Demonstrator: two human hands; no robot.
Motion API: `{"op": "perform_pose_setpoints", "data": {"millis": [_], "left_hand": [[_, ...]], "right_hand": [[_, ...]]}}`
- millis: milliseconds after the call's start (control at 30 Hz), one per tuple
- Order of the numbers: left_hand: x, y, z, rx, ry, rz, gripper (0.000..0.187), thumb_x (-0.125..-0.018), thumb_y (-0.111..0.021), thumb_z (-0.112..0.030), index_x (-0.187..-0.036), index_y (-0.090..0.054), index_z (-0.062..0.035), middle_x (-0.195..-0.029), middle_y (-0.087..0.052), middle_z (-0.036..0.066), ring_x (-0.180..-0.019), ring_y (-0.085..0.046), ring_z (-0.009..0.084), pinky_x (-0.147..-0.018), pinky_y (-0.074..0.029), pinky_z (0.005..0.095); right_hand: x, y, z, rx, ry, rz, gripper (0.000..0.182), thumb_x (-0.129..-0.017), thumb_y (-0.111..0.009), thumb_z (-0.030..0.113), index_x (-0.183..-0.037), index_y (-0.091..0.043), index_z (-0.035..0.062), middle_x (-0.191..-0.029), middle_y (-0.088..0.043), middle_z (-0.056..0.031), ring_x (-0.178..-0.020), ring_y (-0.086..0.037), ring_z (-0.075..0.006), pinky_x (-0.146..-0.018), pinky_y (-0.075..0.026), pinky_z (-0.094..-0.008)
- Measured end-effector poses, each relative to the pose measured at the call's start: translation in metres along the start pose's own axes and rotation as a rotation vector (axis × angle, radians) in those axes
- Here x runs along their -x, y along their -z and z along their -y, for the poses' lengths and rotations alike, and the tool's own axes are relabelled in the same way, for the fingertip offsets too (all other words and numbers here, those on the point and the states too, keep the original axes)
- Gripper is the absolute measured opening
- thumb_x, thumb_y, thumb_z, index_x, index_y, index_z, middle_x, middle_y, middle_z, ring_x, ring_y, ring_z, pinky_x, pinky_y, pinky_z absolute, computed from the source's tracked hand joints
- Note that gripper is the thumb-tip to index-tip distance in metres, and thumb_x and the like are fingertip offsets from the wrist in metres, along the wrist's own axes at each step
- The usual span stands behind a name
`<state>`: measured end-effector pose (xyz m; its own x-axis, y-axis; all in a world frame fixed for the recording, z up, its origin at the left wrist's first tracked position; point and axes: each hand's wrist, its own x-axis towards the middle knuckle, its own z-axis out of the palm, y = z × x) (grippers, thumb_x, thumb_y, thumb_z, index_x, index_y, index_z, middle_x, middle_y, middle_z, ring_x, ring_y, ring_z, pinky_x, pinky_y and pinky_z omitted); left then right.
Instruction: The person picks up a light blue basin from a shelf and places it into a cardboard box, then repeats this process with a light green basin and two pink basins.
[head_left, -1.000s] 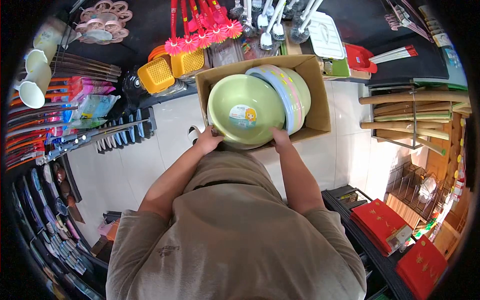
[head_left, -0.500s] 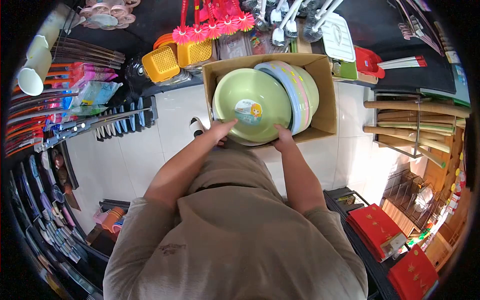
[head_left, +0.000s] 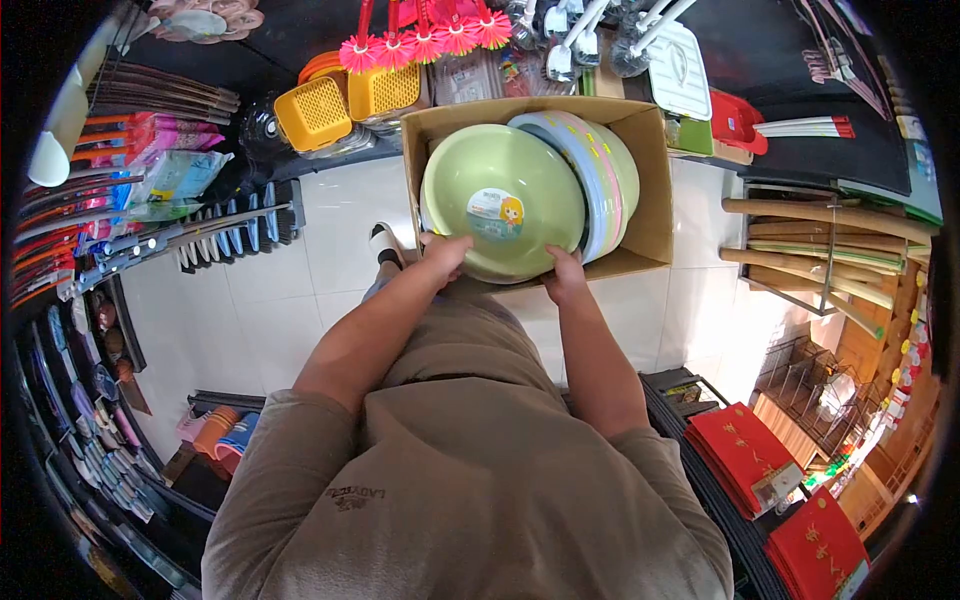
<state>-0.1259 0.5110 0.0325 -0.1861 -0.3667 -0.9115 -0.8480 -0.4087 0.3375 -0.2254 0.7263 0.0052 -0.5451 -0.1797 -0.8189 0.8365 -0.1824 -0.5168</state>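
A light green plastic basin [head_left: 450, 170] with a round picture label [head_left: 496, 214] lies in an open cardboard box [head_left: 654, 190]. My left hand [head_left: 447, 256] grips the basin's near rim on the left, with the thumb laid over the edge. On the right, my right hand [head_left: 565, 276] holds the same rim, its thumb also on top. The fingers under the rim are hidden, so whether they also touch the box edge cannot be told. Nested blue, pink and green basins [head_left: 604, 190] stand tilted against the right side inside the box.
Shelving with yellow baskets [head_left: 312, 113], red-handled brushes [head_left: 425, 45] and a white lid [head_left: 680, 70] runs behind the box. Brooms [head_left: 190, 245] hang at the left. A rack of rolled mats [head_left: 830, 235] stands right; red packets [head_left: 740, 455] lie nearer. My foot [head_left: 385, 243] rests on white tiles.
My left foot has come further into view beside the box. Both hands stay at the basin's rim, and the basin and box have shifted only slightly in view.
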Motion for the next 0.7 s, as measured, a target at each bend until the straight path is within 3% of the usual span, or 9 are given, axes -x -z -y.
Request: {"op": "perform_pose_setpoints", "data": {"millis": [133, 233, 367, 400, 467, 533, 567, 633, 700], "left_hand": [[0.011, 0.006, -0.014, 0.005, 0.054, 0.036, 0.08, -0.066, -0.072, -0.033, -0.116, -0.017, -0.0029, -0.093, -0.055, 0.02, -0.071, -0.059, 0.0267, -0.059, -0.051, 0.0382], [0.004, 0.012, -0.013, 0.037, 0.081, 0.121, 0.081, -0.067, -0.07, -0.033, -0.118, -0.015, -0.0045, -0.093, -0.055, 0.022, -0.073, -0.061, 0.0288, -0.062, -0.053, 0.0397], [-0.001, 0.015, -0.011, 0.121, 0.126, 0.2, 0.074, -0.07, -0.065, -0.034, -0.123, -0.021, -0.0062, -0.1, -0.055, 0.024, -0.075, -0.063, 0.0312, -0.064, -0.054, 0.041], [0.003, 0.015, -0.013, 0.118, 0.125, 0.2, 0.074, -0.07, -0.065, -0.034, -0.123, -0.021, -0.0062, -0.1, -0.055, 0.024, -0.075, -0.063, 0.0312, -0.064, -0.054, 0.041], [0.012, 0.017, -0.016, 0.174, 0.176, 0.32, 0.058, -0.074, -0.057, -0.039, -0.12, -0.043, -0.0058, -0.105, -0.055, 0.022, -0.086, -0.059, 0.0336, -0.077, -0.05, 0.0442], [0.022, 0.023, -0.021, 0.215, 0.205, 0.385, 0.06, -0.075, -0.055, -0.041, -0.122, -0.042, -0.0063, -0.108, -0.054, 0.022, -0.089, -0.058, 0.0344, -0.08, -0.05, 0.0433], [0.028, 0.024, -0.022, 0.263, 0.241, 0.449, 0.062, -0.076, -0.053, -0.043, -0.125, -0.041, -0.0067, -0.112, -0.053, 0.021, -0.092, -0.057, 0.0352, -0.082, -0.049, 0.0424], [0.041, 0.027, -0.027, 0.287, 0.248, 0.49, 0.062, -0.077, -0.052, -0.043, -0.126, -0.04, -0.0069, -0.114, -0.051, 0.021, -0.094, -0.057, 0.036, -0.084, -0.048, 0.0433], [0.051, 0.026, -0.028, 0.311, 0.257, 0.532, 0.062, -0.079, -0.051, -0.043, -0.128, -0.039, -0.0071, -0.117, -0.049, 0.021, -0.096, -0.056, 0.0369, -0.086, -0.047, 0.0442]], "right_hand": [[0.019, -0.013, 0.009, 0.008, 0.125, 0.09, 0.065, -0.08, -0.058, 0.005, -0.135, -0.026, 0.0207, -0.129, -0.042, -0.0101, -0.117, -0.045, -0.031, -0.09, -0.043, -0.0506], [0.065, -0.047, 0.041, 0.073, -0.052, -0.023, 0.069, -0.081, -0.058, 0.008, -0.138, -0.021, 0.0218, -0.13, -0.04, -0.0111, -0.118, -0.043, -0.0322, -0.086, -0.045, -0.0513], [0.073, -0.054, 0.045, 0.131, 0.029, -0.01, 0.071, -0.082, -0.057, 0.009, -0.14, -0.017, 0.0225, -0.127, -0.043, -0.012, -0.114, -0.047, -0.0325, -0.081, -0.048, -0.0487], [0.068, -0.052, 0.042, 0.156, 0.144, 0.004, 0.072, -0.082, -0.059, 0.01, -0.14, -0.018, 0.0204, -0.124, -0.045, -0.0124, -0.111, -0.05, -0.0304, -0.08, -0.049, -0.0442], [0.061, -0.045, 0.039, 0.178, 0.26, 0.018, 0.072, -0.082, -0.06, 0.011, -0.141, -0.019, 0.0183, -0.121, -0.047, -0.0128, -0.107, -0.052, -0.0282, -0.078, -0.05, -0.0396], [0.07, -0.055, 0.049, 0.238, 0.331, -0.057, 0.069, -0.081, -0.063, 0.011, -0.139, -0.026, 0.0083, -0.117, -0.05, -0.0132, -0.101, -0.055, -0.0238, -0.076, -0.05, -0.0319], [0.075, -0.058, 0.055, 0.235, 0.334, -0.059, 0.069, -0.081, -0.063, 0.011, -0.139, -0.026, 0.0083, -0.117, -0.05, -0.0132, -0.101, -0.055, -0.0238, -0.076, -0.05, -0.0319], [0.084, -0.065, 0.065, 0.174, 0.321, -0.085, 0.075, -0.076, -0.071, 0.017, -0.135, -0.031, -0.0043, -0.128, -0.043, -0.0195, -0.11, -0.049, -0.0235, -0.091, -0.041, -0.0316], [0.087, -0.068, 0.071, 0.167, 0.362, -0.087, 0.071, -0.079, -0.069, 0.015, -0.134, -0.03, -0.0049, -0.121, -0.047, -0.0159, -0.105, -0.051, -0.0213, -0.086, -0.043, -0.0302]]}}
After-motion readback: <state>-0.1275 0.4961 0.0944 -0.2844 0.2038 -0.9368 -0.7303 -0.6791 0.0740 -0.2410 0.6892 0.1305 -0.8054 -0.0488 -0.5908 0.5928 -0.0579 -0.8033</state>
